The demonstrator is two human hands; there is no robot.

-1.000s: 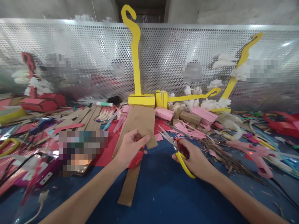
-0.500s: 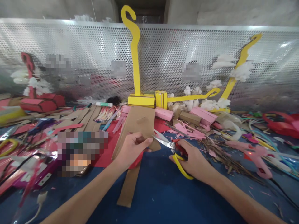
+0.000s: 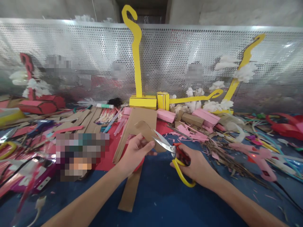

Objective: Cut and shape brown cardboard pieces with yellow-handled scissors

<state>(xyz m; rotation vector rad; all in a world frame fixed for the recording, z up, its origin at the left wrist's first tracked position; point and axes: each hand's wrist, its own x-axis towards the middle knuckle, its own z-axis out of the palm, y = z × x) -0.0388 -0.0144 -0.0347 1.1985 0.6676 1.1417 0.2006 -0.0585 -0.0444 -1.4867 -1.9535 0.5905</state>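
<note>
My left hand [image 3: 137,151] pinches a small curved piece of brown cardboard [image 3: 146,130] near the middle of the view. In my right hand [image 3: 193,160] are scissors [image 3: 181,173] with one yellow and one red handle. Their blades, slightly apart, reach left to the cardboard piece beside my left fingertips. Behind the held piece lies a larger flat cardboard sheet [image 3: 139,114], partly over red paper [image 3: 106,157]. A brown cardboard strip [image 3: 129,192] lies below my left wrist on the blue table [image 3: 161,201].
Yellow hook shapes on boxes [image 3: 143,101] stand at the back by a perforated metal panel [image 3: 161,53]. Pink boxes [image 3: 166,115], twigs and paper scraps lie to the right, with a pink glue gun [image 3: 262,157]. At the left are cardboard strips [image 3: 88,119] and a white cable [image 3: 40,205].
The cardboard piece in my left hand has turned and lifted, so its curved end shows more. The scissors blades have shifted slightly left, and their yellow handle has moved a little down.
</note>
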